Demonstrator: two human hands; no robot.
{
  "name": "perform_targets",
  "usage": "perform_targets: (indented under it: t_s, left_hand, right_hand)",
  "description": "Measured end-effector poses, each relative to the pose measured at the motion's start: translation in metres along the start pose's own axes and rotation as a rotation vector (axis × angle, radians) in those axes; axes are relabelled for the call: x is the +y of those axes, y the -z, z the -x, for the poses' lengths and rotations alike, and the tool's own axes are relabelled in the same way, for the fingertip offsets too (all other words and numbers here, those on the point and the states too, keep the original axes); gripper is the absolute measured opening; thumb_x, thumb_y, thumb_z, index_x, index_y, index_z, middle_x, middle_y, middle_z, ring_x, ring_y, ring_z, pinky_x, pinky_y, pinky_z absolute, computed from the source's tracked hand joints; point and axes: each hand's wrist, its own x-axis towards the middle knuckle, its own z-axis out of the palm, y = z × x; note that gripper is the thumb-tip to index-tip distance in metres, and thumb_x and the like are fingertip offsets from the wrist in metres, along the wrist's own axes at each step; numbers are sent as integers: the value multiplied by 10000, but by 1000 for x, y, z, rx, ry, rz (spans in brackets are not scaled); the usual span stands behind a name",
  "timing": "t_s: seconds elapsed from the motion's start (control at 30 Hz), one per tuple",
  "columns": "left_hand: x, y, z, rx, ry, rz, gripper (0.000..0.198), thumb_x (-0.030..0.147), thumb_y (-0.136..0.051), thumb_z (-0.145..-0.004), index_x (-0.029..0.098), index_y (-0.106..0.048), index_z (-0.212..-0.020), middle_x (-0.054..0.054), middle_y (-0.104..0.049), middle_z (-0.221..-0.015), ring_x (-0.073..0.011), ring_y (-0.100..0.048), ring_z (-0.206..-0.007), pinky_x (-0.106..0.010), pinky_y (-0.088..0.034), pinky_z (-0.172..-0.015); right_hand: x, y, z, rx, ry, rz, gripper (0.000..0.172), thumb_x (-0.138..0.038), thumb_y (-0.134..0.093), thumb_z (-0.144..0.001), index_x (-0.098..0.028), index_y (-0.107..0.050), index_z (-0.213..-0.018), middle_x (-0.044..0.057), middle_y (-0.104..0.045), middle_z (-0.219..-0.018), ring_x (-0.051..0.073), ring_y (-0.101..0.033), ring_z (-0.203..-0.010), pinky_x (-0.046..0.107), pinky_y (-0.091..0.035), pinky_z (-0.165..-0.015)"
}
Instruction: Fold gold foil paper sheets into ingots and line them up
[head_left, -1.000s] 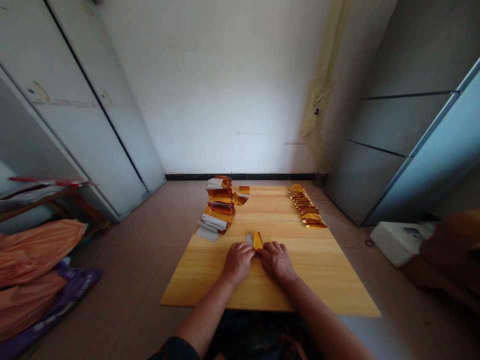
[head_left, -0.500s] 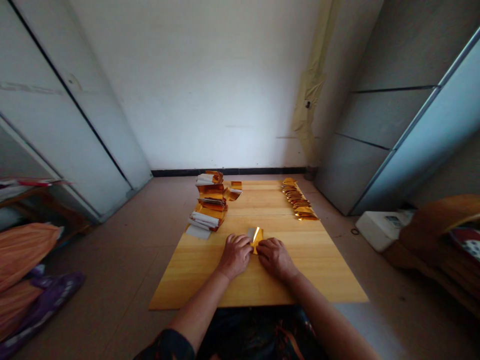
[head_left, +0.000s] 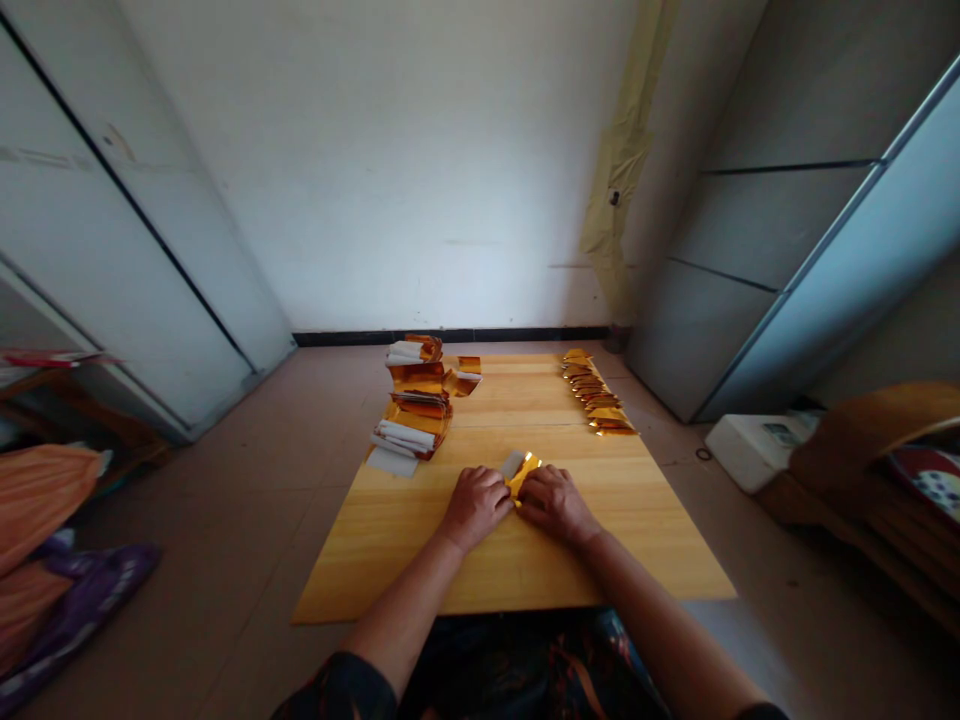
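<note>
Seated view looking forward and down at a **wooden worktop** [head_left: 600, 560] with two bare forearms reaching in from the near edge. Centre: a **gold-and-silver foil paper** [head_left: 523, 474], partly folded, lies between the hands near the middle of the worktop, its grey-white part showing at the far left corner and its gold face turned up. The **left hand** [head_left: 476, 507] rests against its left side and the **right hand** [head_left: 555, 503] against its right side, both just touching it. The **fingers** [head_left: 501, 489] of each hand are held together and curved downward onto the foil; whether they pinch it cannot be told, as the fingertips are partly hidden. Upper left: a leaning **stack of folded foil papers** [head_left: 416, 405] stands near the left edge toward the far end, with a **white paper slip** [head_left: 391, 461] at its near end and a **loose gold foil piece** [head_left: 466, 378] just beside it. Upper right: a **row of folded gold foil pieces** [head_left: 594, 396] overlaps along the right edge at the far end. Surroundings: **orange cloth** [head_left: 34, 500] and a **purple bag** [head_left: 94, 600] lie on the **tiled floor** [head_left: 232, 560] at left; a **white box** [head_left: 754, 452] sits at right.
</note>
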Motion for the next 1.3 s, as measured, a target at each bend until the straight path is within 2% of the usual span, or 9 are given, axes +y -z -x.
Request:
perform_targets:
  t_s: [0.17,0.33,0.47,0.67,0.93,1.3]
  left_hand:
    - [-2,-2,-1,23,-8,-26,146,291,-556,-868,230,-675,-809,-24,-654,-856,-172,-538,-870,-331,-359,-774]
    - [-3,-3,0,46,-10,-6,135,275,-568,-858,232,-683,-802,-22,-662,-873,-167,-550,-871,-327,-371,-770]
    - [-1,0,3,67,-22,10,95,234,-584,-831,226,-679,-838,-20,-674,-885,-169,-567,-880,-339,-388,-790]
    - [-5,0,12,91,-66,39,158,148,-557,-807,212,-675,-889,-36,-693,-973,-179,-594,-909,-367,-412,-827]
    - [-10,-7,13,114,-46,68,171,97,-547,-791,209,-669,-833,-30,-700,-967,-175,-609,-909,-346,-442,-816]
    - [-5,-1,14,79,-21,89,122,104,-543,-786,195,-620,-809,-42,-682,-976,-183,-600,-928,-347,-439,-830]
  right_hand:
    - [1,0,0,-12,2,-5,169,-335,-630,-810,-263,-668,-958,34,-627,-1007,199,-503,-961,322,-333,-848]
    - [-1,1,-4,-4,-25,-11,132,-283,-571,-857,-258,-687,-915,34,-636,-992,184,-513,-950,308,-332,-834]
    - [-4,-1,-11,11,-121,-12,149,-281,-546,-877,-238,-688,-869,32,-642,-950,166,-527,-909,281,-331,-779]
    - [-7,-5,-23,-10,-284,13,152,-304,-561,-854,-207,-657,-790,26,-635,-861,151,-539,-838,249,-305,-699]
    - [-5,-11,-26,-10,-330,81,177,-305,-537,-853,-201,-635,-749,28,-622,-831,140,-533,-794,245,-261,-649]
    - [-10,-9,-34,-83,-398,125,161,-308,-529,-843,-210,-643,-786,34,-641,-887,152,-556,-833,247,-267,-646]
